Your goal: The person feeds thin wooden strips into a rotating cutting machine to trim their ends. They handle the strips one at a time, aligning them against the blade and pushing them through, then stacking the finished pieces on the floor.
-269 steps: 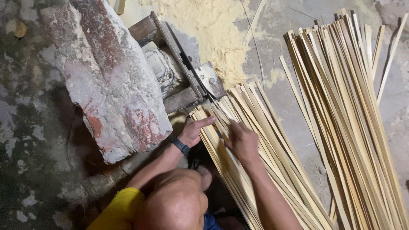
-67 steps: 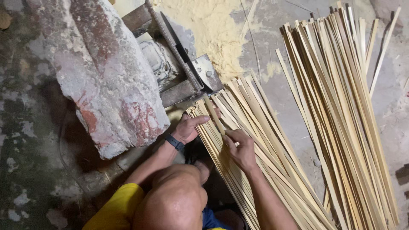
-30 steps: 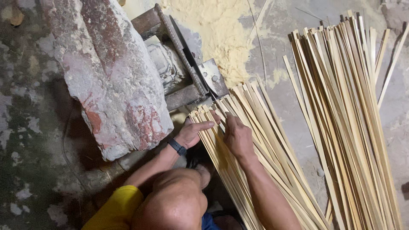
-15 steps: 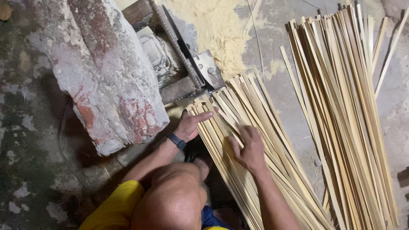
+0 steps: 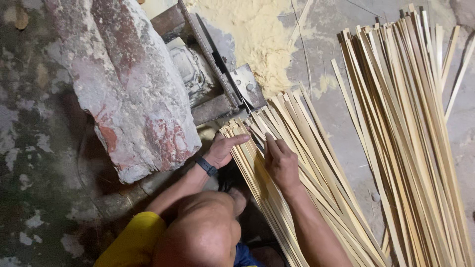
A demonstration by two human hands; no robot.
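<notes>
Bamboo strips (image 5: 302, 163): a fanned bundle of long, thin pale slats on the floor, running from the near right up to the metal cutter; in my judgement light and springy, stiff along the length but easy to bend or split, with sharp edges and a smooth, slippery face.
Where to hold: likely near the far ends, pinching one strip flat between thumb and fingers, close to the blade.
Left hand (image 5: 223, 150): half open, fingers pointing right, resting on the far-left edge of the bundle.
Right hand (image 5: 280, 162): fingers together and fairly flat, pressing on the strips just right of the left hand; no closed grasp shows.
Cutter (image 5: 225, 81): dark metal frame, touching the strip ends.
Stone slab (image 5: 128, 84): left of the cutter.
Second pile of strips (image 5: 415, 138): far right, well apart.
Sawdust (image 5: 252, 34): beyond the cutter.
</notes>
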